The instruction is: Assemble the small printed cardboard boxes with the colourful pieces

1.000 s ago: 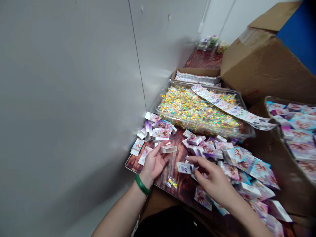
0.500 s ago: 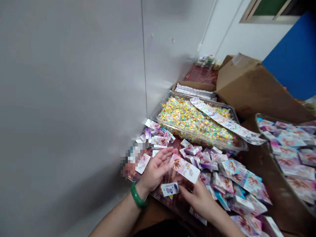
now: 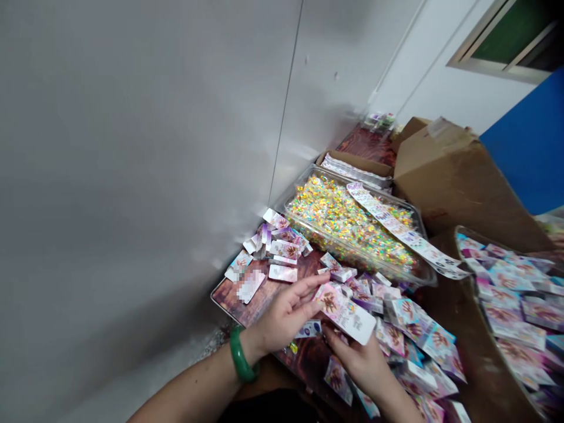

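A pink and white printed packet (image 3: 346,314) with a hand picture lies between my two hands. My left hand (image 3: 286,311), with a green bangle (image 3: 241,354) on its wrist, has its fingers closed at the packet's upper left end. My right hand (image 3: 359,355) grips the packet from below at its lower right part. Beneath my left hand, a small label with purple dots (image 3: 309,329) shows, partly hidden. Several small printed boxes (image 3: 416,323) are heaped to the right of my hands, and more boxes (image 3: 284,249) lie ahead on the left.
Behind the boxes stands a clear tray (image 3: 352,247) of small colourful packets, with a long printed strip (image 3: 400,229) across it. An open carton (image 3: 467,305) holds more printed boxes at right; another carton (image 3: 449,164) stands behind. A grey wall (image 3: 154,147) borders the table (image 3: 229,294).
The view has shifted. Both hands and the packet have moved slightly right and down, and my left fingers have closed onto the packet. The dotted label is now more covered by my left hand.
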### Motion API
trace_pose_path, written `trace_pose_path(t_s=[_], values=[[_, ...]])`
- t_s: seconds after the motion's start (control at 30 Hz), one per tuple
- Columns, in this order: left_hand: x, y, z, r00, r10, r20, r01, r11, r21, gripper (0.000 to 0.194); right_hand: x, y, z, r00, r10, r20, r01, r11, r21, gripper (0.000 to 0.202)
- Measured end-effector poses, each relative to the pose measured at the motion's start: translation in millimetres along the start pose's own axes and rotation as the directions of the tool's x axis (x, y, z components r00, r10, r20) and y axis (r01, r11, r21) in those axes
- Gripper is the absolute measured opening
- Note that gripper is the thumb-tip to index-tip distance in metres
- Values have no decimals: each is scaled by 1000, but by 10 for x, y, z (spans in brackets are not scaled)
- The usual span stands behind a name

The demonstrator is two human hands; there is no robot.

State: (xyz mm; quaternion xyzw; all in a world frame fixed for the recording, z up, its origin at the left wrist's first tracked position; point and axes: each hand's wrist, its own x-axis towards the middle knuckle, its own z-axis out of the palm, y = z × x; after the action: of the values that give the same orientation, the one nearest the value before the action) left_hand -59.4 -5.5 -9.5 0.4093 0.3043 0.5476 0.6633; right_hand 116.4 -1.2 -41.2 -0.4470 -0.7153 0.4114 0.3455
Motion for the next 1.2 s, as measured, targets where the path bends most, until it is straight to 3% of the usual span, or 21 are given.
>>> trace_pose_path(t_s=[0.1, 0.27, 0.4, 0.5, 0.57, 0.63, 0.73, 0.87, 0.97, 1.2], values=[[32, 9, -2, 996, -60, -59, 55, 995, -88, 36, -22, -16, 16, 1000, -4, -16, 3, 997, -74, 32], [74, -28, -20, 984, -157, -79, 144, 978, -148, 37, 12, -71, 41, 993, 34, 115, -14, 986, -165, 34], [119, -187, -88, 968, -223, -111, 182, 938, -296, 38, 66, -294, -23, 983, 31, 180, 27, 950, -312, 35], [150, -331, -181, 947, -286, -147, 189, 866, -464, 31, 32, -540, -211, 966, 31, 258, 60, 939, -338, 39], [156, -401, -241, 937, -320, -139, 206, 828, -521, 26, -18, -668, -370, 983, -32, 179, 87, 947, -308, 44], [152, -441, -277, 929, -348, -122, 229, 804, -549, 23, -53, -734, -501, 992, -126, 13, 124, 944, -306, 48], [136, -462, -278, 919, -376, -119, 251, 791, -559, 21, -25, -751, -590, 958, -265, -110, 204, 899, -388, 49], [124, -461, -244, 917, -378, -128, 259, 808, -529, 21, 109, -760, -586, 911, -409, 56, 371, 751, -547, 52], [118, -460, -237, 918, -367, -152, 250, 831, -498, 21, 177, -763, -565, 883, -433, 182, 448, 660, -603, 55], [108, -476, -230, 913, -366, -183, 245, 847, -471, 21, 206, -741, -517, 892, -350, 287, 453, 690, -564, 53]])
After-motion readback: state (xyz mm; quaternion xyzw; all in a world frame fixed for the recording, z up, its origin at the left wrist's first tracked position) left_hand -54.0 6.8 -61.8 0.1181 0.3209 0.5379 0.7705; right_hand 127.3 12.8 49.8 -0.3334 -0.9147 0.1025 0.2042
